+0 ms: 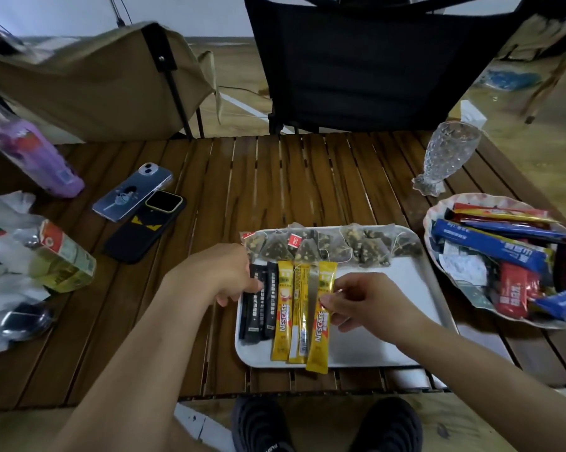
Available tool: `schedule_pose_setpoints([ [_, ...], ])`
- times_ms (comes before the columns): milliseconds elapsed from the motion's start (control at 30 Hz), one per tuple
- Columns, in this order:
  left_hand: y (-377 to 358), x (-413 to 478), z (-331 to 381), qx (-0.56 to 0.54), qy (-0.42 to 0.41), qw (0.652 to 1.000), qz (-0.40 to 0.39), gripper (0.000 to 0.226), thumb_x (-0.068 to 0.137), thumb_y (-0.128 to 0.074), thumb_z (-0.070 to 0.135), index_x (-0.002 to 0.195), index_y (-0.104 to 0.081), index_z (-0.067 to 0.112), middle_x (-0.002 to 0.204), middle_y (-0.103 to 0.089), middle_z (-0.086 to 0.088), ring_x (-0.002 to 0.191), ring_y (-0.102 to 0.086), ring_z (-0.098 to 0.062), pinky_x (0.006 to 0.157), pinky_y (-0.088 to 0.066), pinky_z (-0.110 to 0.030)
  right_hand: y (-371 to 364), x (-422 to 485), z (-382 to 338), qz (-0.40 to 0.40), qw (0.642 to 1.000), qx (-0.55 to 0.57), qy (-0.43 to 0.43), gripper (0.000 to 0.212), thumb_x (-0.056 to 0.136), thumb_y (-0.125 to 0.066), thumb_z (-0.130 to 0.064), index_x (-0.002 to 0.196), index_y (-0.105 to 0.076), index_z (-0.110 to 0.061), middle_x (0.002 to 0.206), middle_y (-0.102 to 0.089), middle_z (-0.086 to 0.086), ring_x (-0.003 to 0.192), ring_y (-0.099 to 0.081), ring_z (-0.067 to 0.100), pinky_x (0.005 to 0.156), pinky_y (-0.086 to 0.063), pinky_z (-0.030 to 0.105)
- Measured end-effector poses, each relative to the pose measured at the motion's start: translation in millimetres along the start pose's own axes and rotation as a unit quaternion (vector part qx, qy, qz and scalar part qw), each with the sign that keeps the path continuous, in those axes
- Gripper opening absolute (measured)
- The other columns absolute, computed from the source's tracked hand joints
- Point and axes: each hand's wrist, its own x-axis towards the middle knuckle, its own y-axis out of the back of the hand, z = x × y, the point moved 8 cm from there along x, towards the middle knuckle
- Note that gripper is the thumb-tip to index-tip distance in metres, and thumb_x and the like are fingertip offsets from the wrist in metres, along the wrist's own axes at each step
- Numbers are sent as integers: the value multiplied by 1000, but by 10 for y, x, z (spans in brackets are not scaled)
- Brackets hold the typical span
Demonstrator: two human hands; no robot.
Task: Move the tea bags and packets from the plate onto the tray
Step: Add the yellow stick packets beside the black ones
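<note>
Pinching the rightmost yellow foil stick (319, 340), the right hand (366, 305) grips it with thumb and forefinger. Its end overhangs the white tray (389, 337) at six o'clock. At nine o'clock the left hand (223, 272) hides the black sticks (268, 308) in part, and I cannot tell whether it grips them. Mesh pyramid tea bags (366, 246) line twelve o'clock. At three o'clock, a scalloped plate (438, 210) holds glossy packets (490, 243), their print blurred.

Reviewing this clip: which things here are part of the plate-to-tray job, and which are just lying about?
In the job: tray, tea bags, black packets, yellow packets, plate, its remaining packets, left hand at the black packets, right hand pinching a yellow packet.
Lying about: phones, purple bottle, glass, drink carton, plastic bags.
</note>
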Motion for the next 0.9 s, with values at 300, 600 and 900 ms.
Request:
schedule_pose_setpoints([
  [300,3,-12,22,4,-7,1000,-1,26,97,-62,42,98,-64,16,85,-72,0,77,-73,-17,61,-54,-25,-35,37,8,-11,999,-31,-18,15,88,-74,-21,82,-78,-8,66,-73,8,58,-68,15,61,-59,25],
  [600,-10,-31,29,-2,-12,1000,-9,21,96,-64,39,85,-57,23,84,-70,1,70,-69,-13,57,-50,-24,-4,50,-16,68,994,-85,18,29,78,-83,-28,97,-65,-16,79,-73,4,63,-71,14,63,-61,29],
  [900,-26,-27,47,12,-11,1000,-9,21,96,-65,36,83,-53,24,82,-67,2,70,-68,-12,58,-50,-24,-88,-28,-107,79,971,-205,98,40,83,-79,-28,117,-57,-24,79,-67,-8,71,-64,3,63,-50,13],
])
